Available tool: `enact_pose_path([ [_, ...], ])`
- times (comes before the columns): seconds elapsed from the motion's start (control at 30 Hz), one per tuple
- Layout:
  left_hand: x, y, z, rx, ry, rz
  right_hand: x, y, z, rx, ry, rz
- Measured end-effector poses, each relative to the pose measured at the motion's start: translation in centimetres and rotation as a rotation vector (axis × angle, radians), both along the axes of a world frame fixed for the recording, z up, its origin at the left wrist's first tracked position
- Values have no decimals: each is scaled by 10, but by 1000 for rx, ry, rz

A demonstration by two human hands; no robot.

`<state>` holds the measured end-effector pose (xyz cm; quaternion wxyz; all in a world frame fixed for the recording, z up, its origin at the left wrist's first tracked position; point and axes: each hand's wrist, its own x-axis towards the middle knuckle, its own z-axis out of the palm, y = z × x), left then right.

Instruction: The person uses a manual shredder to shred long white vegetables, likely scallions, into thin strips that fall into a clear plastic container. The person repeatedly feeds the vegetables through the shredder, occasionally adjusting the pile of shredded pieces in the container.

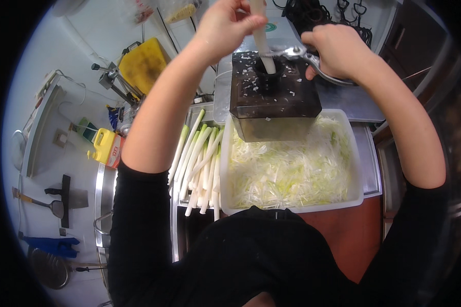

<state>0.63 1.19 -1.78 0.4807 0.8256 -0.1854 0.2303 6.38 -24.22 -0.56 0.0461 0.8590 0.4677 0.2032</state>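
Note:
My left hand (pixel 230 28) grips a white scallion stalk (pixel 259 32) and holds it nearly upright. The stalk's lower end reaches down at the round black feed opening (pixel 268 78) on top of a dark, box-shaped vegetable shredder (pixel 249 105). In my right hand (pixel 338 50) is a pair of metal kitchen shears (pixel 297 53). Their blades meet the stalk just above the opening; motion blurs them. Small white bits lie scattered over the shredder's top. Below its front, a white plastic tub (pixel 226 169) holds a heap of shredded scallion (pixel 288 172).
Several whole scallions (pixel 199 161) lie in a pile left of the tub. A yellow cutting board (pixel 144 63) leans at the wall behind my left forearm. A yellow detergent jug (pixel 106 147) stands farther left. Black cables (pixel 307 13) hang at the back right.

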Motion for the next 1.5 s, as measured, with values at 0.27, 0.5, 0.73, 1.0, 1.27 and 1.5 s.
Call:
enact_pose_path([
  [0.27, -1, 33, -14, 112, 32, 249, 12, -24, -11, -9, 113, -129],
  [0.5, 4, 19, -14, 110, 109, 231, 1, 0, 6, 83, 22, 28],
  [0.73, 2, 18, -19, 29, -57, 83, -5, 15, -5, -4, 89, -60],
  [1.0, -16, 16, 67, -100, 23, 182, 9, 10, -29, -45, -22, 32],
  [1.27, -11, 18, 62, -139, 25, 159, 16, -32, -8, 60, 19, 3],
  [1.5, 0, 1, 29, -152, 173, 128, 0, 13, -20, 27, 39, 34],
])
